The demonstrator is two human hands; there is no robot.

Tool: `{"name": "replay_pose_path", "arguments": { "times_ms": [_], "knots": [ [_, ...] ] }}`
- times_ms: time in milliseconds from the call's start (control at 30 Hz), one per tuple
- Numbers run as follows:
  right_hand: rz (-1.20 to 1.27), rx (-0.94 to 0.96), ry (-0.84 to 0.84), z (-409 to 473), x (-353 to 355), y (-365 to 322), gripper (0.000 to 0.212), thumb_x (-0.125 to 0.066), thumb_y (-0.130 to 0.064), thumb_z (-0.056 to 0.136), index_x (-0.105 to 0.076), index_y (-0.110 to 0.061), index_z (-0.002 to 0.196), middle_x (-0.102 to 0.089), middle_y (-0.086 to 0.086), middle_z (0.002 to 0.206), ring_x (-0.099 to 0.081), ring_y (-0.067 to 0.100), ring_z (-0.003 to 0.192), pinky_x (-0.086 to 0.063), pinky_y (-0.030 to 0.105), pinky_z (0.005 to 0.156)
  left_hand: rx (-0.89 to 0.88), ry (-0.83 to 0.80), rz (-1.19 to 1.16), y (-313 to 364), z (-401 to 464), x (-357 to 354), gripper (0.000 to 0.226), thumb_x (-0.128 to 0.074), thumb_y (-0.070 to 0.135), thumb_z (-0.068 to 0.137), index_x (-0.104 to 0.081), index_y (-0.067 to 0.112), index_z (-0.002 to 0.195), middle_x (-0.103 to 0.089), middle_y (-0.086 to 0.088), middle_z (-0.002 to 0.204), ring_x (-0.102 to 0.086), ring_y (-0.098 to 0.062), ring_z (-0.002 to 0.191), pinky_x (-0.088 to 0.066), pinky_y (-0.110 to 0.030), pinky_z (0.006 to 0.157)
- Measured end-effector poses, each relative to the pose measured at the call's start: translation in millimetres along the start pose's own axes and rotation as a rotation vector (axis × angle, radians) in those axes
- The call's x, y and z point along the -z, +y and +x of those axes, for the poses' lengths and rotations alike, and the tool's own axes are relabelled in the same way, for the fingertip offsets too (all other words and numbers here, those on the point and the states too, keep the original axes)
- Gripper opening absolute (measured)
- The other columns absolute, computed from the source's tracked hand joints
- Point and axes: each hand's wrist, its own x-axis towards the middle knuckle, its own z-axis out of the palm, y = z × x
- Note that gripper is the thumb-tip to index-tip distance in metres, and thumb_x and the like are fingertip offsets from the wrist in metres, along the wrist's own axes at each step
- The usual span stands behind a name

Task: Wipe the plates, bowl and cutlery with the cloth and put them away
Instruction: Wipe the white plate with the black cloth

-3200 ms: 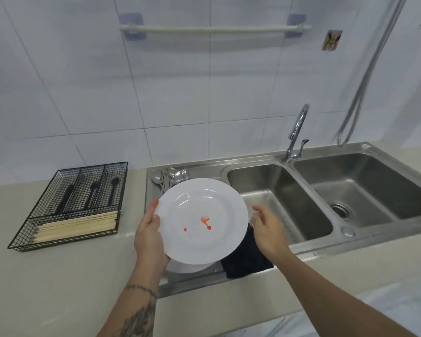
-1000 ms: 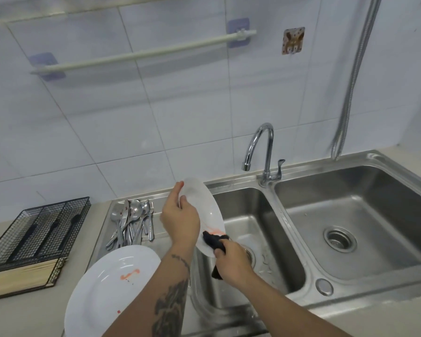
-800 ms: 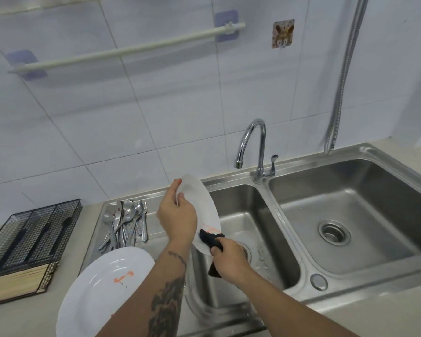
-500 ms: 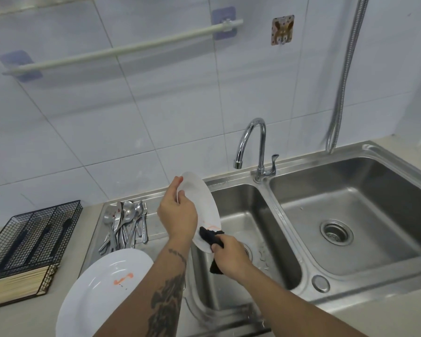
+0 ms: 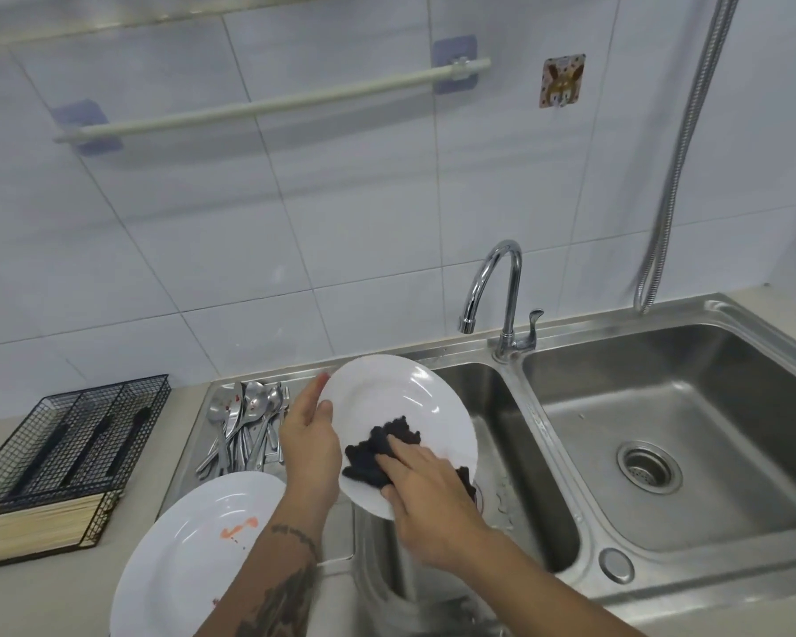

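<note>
My left hand (image 5: 311, 441) grips the left rim of a white plate (image 5: 400, 402), held tilted over the left sink basin (image 5: 515, 457). My right hand (image 5: 426, 487) presses a dark cloth (image 5: 378, 450) flat against the plate's lower face with straight fingers. A second white plate (image 5: 194, 558) with an orange smear lies on the drainboard at lower left. Several steel spoons (image 5: 244, 425) lie in a pile on the drainboard behind it. No bowl shows.
A black wire cutlery basket (image 5: 70, 448) with dark utensils and pale chopsticks sits on the counter at left. The tap (image 5: 502, 305) stands between the basins, the right basin (image 5: 672, 448) beside it. A towel rail (image 5: 267, 103) and a metal hose (image 5: 681, 154) hang on the tiled wall.
The plate has turned from edge-on to face the camera. My right hand has moved the cloth from the lower rim up onto the plate's face; the orange smear there no longer shows.
</note>
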Motion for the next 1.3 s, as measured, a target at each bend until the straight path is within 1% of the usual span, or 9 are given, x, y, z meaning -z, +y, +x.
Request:
{"name": "replay_pose_path", "arguments": {
  "times_ms": [200, 333, 467, 600, 700, 867, 1000, 1133, 1300],
  "knots": [
    [-0.246, 0.011, -0.168, 33, 15, 7, 0.063, -0.022, -0.048, 0.099, -0.005, -0.023, 0.154, 0.009, 0.003, 0.162, 0.011, 0.019, 0.147, 0.013, 0.055, 0.115, 0.141, -0.066, -0.199, 2, -10, 19, 0.041, -0.043, -0.001, 0.102, -0.065, 0.026, 0.123, -0.071, 0.003, 0.113, -0.068, -0.016, 0.097, -0.054, -0.036, 0.084],
    [-0.482, -0.090, -0.159, 31, 27, 20, 0.069, -0.012, -0.051, 0.095, -0.001, -0.017, 0.154, 0.013, 0.010, 0.160, 0.015, 0.024, 0.147, 0.013, 0.061, 0.111, 0.163, -0.004, -0.242, 13, -9, 32, 0.040, -0.045, 0.001, 0.102, -0.063, 0.023, 0.130, -0.069, 0.006, 0.115, -0.067, -0.022, 0.103, -0.053, -0.047, 0.096],
    [-0.441, -0.120, -0.226, 8, 32, 7, 0.068, -0.007, -0.048, 0.094, -0.001, -0.016, 0.154, 0.013, 0.010, 0.160, 0.016, 0.024, 0.147, 0.014, 0.059, 0.113, 0.158, 0.038, -0.243, 19, -6, 41, 0.039, -0.047, 0.003, 0.102, -0.064, 0.023, 0.130, -0.067, -0.001, 0.124, -0.064, -0.028, 0.112, -0.051, -0.054, 0.099],
    [-0.215, 0.012, -0.336, 0, 28, -22, 0.062, -0.014, -0.045, 0.100, 0.008, -0.022, 0.153, 0.021, 0.005, 0.159, 0.022, 0.018, 0.145, 0.012, 0.048, 0.117, 0.140, -0.043, -0.261, 20, -6, 35, 0.039, -0.047, 0.005, 0.102, -0.062, 0.025, 0.132, -0.068, 0.000, 0.126, -0.064, -0.025, 0.115, -0.051, -0.045, 0.099],
    [-0.146, 0.087, -0.241, 20, 23, -26, 0.061, -0.016, -0.042, 0.100, 0.009, -0.024, 0.153, 0.022, 0.001, 0.159, 0.023, 0.015, 0.144, 0.009, 0.046, 0.118, 0.141, -0.136, -0.231, 22, -9, 25, 0.039, -0.045, 0.005, 0.103, -0.063, 0.024, 0.131, -0.073, 0.002, 0.115, -0.066, -0.021, 0.113, -0.050, -0.041, 0.100],
    [-0.412, -0.011, -0.127, 39, 31, -5, 0.077, 0.003, -0.049, 0.083, -0.005, -0.021, 0.154, 0.010, 0.004, 0.162, 0.010, 0.022, 0.148, 0.009, 0.055, 0.115, 0.148, -0.109, -0.286, 24, -12, 39, 0.039, -0.041, 0.002, 0.104, -0.059, 0.021, 0.132, -0.070, 0.003, 0.120, -0.067, -0.019, 0.101, -0.054, -0.036, 0.084],
    [-0.530, -0.086, -0.123, 19, 38, -14, 0.063, -0.017, -0.041, 0.096, -0.016, -0.016, 0.153, 0.002, 0.009, 0.162, 0.006, 0.026, 0.148, 0.008, 0.056, 0.116, 0.133, -0.055, -0.275, 29, -8, 61, 0.038, -0.044, 0.004, 0.103, -0.060, 0.024, 0.132, -0.068, 0.007, 0.121, -0.064, -0.022, 0.110, -0.053, -0.041, 0.092],
    [-0.261, -0.027, -0.180, 4, 37, -48, 0.054, -0.031, -0.031, 0.100, -0.023, -0.016, 0.151, -0.007, 0.006, 0.161, -0.002, 0.021, 0.148, 0.002, 0.037, 0.120, 0.155, -0.021, -0.278, 32, 5, 79, 0.036, -0.046, 0.011, 0.104, -0.068, 0.033, 0.121, -0.067, 0.000, 0.127, -0.064, -0.027, 0.114, -0.055, -0.044, 0.090],
    [-0.104, 0.072, -0.146, 28, 8, -81, 0.062, -0.025, -0.041, 0.102, 0.001, -0.020, 0.154, 0.016, 0.003, 0.160, 0.017, 0.016, 0.146, 0.010, 0.032, 0.117, 0.161, -0.184, -0.296, 39, 6, 79, 0.034, -0.046, 0.012, 0.104, -0.068, 0.030, 0.123, -0.070, -0.001, 0.124, -0.065, -0.024, 0.114, -0.052, -0.046, 0.098]
  ]
}}
